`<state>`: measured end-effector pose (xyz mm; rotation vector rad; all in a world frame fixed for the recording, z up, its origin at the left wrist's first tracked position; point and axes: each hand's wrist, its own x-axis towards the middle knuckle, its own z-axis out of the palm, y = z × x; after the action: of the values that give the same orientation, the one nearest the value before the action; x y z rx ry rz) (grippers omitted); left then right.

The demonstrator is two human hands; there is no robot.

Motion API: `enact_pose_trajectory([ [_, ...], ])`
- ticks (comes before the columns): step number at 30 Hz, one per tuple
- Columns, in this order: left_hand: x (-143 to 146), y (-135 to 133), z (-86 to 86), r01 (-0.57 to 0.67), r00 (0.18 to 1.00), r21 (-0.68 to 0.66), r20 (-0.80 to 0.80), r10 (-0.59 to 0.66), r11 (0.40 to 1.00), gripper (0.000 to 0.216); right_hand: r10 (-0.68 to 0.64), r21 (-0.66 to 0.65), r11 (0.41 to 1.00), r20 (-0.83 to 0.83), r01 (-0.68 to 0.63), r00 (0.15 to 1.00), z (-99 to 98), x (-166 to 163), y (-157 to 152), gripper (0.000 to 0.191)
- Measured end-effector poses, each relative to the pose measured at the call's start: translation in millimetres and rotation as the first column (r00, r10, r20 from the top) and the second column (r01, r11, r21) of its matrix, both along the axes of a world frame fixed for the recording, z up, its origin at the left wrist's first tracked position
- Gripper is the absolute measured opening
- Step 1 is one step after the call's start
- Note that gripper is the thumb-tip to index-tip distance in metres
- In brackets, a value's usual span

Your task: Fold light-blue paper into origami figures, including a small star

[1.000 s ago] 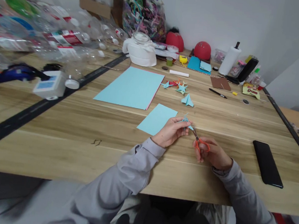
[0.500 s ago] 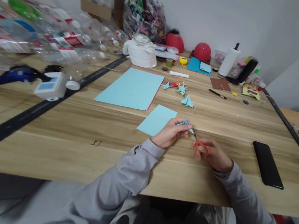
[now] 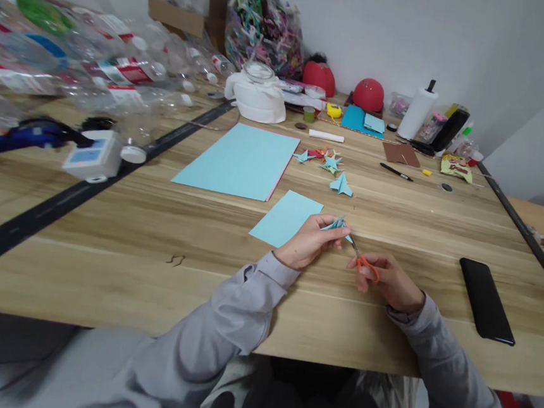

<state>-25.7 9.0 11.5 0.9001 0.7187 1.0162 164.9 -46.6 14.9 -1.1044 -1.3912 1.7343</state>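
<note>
Between the thumb and fingers of my left hand point(image 3: 315, 238) is a small folded paper plane point(image 3: 339, 224) in light blue, partly covered by the fingers. My right hand point(image 3: 391, 281) grips a pair of scissors point(image 3: 366, 268) by its orange handles. The blades point up and left and meet the folded paper at its right side. A light blue sheet point(image 3: 284, 218) lies flat beneath and left of my left hand. Beyond the hands stands a finished-looking blue paper plane point(image 3: 341, 184), with several small folded pieces point(image 3: 330, 162) in blue, red and orange behind it.
A large blue sheet stack point(image 3: 242, 160) lies left of centre. At right are a black phone point(image 3: 486, 301) and a pen point(image 3: 396, 171). Plastic bottles point(image 3: 126, 70) crowd the far left, near a white box-shaped device point(image 3: 92, 156). A cloth-covered jug point(image 3: 257, 95) stands behind.
The orange scissor handles have drawn slightly closer together. Both hands stay in nearly the same place on the folded paper and scissors.
</note>
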Motion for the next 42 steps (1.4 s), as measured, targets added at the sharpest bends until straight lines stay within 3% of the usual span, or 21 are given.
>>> enact_pose_trajectory([
  [42, -0.8, 1.3, -1.7, -0.023, 1.000, 0.050, -0.019, 0.024, 0.999, 0.036, -0.008, -0.024, 1.000, -0.022, 0.008, 1.000, 2.5, 0.2, -1.0, 0.042],
])
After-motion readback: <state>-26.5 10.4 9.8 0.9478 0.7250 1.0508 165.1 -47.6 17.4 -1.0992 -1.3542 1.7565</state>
